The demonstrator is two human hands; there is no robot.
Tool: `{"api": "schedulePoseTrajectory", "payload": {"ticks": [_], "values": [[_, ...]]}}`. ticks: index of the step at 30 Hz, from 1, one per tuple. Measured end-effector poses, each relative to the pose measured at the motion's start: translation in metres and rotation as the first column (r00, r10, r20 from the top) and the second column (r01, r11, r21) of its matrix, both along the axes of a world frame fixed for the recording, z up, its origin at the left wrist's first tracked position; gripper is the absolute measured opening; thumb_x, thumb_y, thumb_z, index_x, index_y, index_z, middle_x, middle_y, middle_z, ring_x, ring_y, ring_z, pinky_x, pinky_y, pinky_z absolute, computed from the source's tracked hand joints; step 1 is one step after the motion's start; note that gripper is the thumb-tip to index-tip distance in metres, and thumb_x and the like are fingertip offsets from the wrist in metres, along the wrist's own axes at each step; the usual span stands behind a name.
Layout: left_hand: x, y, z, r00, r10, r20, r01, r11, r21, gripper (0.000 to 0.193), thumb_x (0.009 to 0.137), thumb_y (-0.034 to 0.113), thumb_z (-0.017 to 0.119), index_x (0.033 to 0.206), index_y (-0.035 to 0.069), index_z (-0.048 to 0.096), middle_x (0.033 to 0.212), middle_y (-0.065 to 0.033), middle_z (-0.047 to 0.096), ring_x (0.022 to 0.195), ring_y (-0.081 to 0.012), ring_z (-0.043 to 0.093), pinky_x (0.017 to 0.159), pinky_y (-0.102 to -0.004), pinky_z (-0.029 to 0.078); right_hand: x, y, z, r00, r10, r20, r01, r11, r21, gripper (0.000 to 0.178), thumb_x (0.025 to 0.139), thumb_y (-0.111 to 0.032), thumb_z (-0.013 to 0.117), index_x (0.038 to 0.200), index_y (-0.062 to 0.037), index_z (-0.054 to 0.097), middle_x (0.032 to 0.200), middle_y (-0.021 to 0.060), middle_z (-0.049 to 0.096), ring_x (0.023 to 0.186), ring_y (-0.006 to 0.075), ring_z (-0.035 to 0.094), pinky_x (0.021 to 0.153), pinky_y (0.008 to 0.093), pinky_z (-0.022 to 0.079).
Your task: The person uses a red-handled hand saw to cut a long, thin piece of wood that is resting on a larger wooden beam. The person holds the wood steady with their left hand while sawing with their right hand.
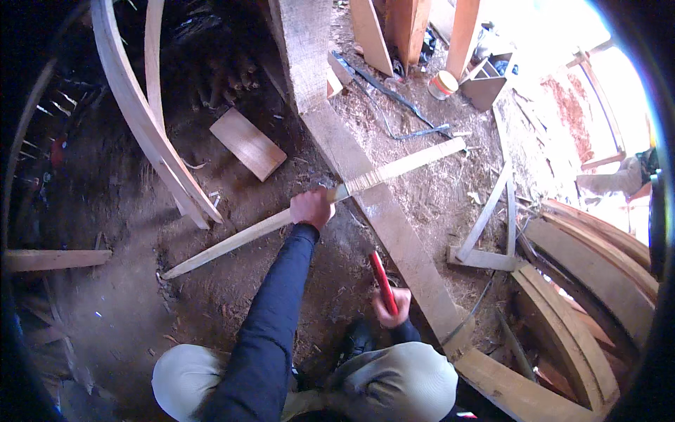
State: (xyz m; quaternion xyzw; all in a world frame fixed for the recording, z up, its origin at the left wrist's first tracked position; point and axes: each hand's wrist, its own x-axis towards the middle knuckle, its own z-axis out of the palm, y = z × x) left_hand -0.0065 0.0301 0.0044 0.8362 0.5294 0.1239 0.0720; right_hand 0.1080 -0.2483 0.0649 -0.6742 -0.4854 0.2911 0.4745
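My left hand (313, 209) is closed round a long, slim strip of wood (404, 166) near its middle. The strip slants across a thick wooden beam (396, 235). Its left end reaches down to the dirt floor, while the paler right end juts out past the beam. In front of my right knee, my right hand (391, 308) grips a red-handled tool (382, 278) pointing up and slightly left. The tool's far end is dark and blurred, so its kind cannot be made out. The tool is apart from the strip.
A short wooden block (247, 143) lies beyond my left hand. Curved boards (133, 105) rise at the left, and curved timbers (562, 330) are stacked at the right. A jar (442, 85), a wooden tool box (485, 83) and a dark strap (394, 98) lie at the far right.
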Motion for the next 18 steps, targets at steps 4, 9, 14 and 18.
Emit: {"api": "schedulePoseTrajectory", "payload": {"ticks": [4,9,14,18], "values": [[0.003,-0.005,-0.009,0.997,0.0,0.08,0.0,1.0,-0.005,0.013,0.073,0.028,0.06,0.074,0.015,0.06,0.069,-0.0123,0.066,0.064,-0.0331,0.066,0.056,-0.0473,0.052,-0.001,0.02,0.009,0.993,0.031,0.11,-0.031,1.0,-0.002,0.014,0.07,-0.006,0.064,0.062,-0.0069,0.053,0.049,0.0043,0.044,0.043,0.0128,0.049,0.046,0.0277,0.04],[0.002,-0.004,-0.006,1.0,0.018,0.013,-0.018,0.998,-0.065,0.016,0.071,0.029,0.063,0.077,0.015,0.06,0.069,-0.0129,0.066,0.063,-0.0336,0.066,0.057,-0.0469,0.053,-0.005,0.053,-0.009,0.999,-0.041,-0.015,0.041,0.999,-0.02,0.016,0.071,-0.008,0.065,0.061,-0.0079,0.052,0.049,0.0056,0.044,0.041,0.017,0.049,0.045,0.0289,0.04],[0.007,0.0,-0.002,1.0,0.0,-0.01,-0.001,1.0,-0.027,0.02,0.071,0.032,0.065,0.079,0.015,0.06,0.067,-0.0125,0.065,0.062,-0.0341,0.066,0.057,-0.0476,0.053,-0.001,0.004,0.016,0.999,-0.01,0.047,0.008,0.999,0.039,0.01,0.072,-0.008,0.065,0.066,-0.0058,0.057,0.049,0.0033,0.044,0.042,0.0125,0.048,0.045,0.0292,0.04],[0.003,-0.004,-0.003,1.0,-0.005,0.005,0.005,1.0,-0.005,0.017,0.072,0.03,0.064,0.078,0.014,0.06,0.068,-0.0112,0.065,0.062,-0.0335,0.066,0.056,-0.0474,0.052,-0.001,0.051,-0.012,0.999,-0.001,-0.037,0.001,1.0,0.002,0.007,0.072,-0.006,0.065,0.069,-0.0065,0.058,0.05,0.0027,0.046,0.043,0.0124,0.049,0.046,0.0295,0.042]]}}
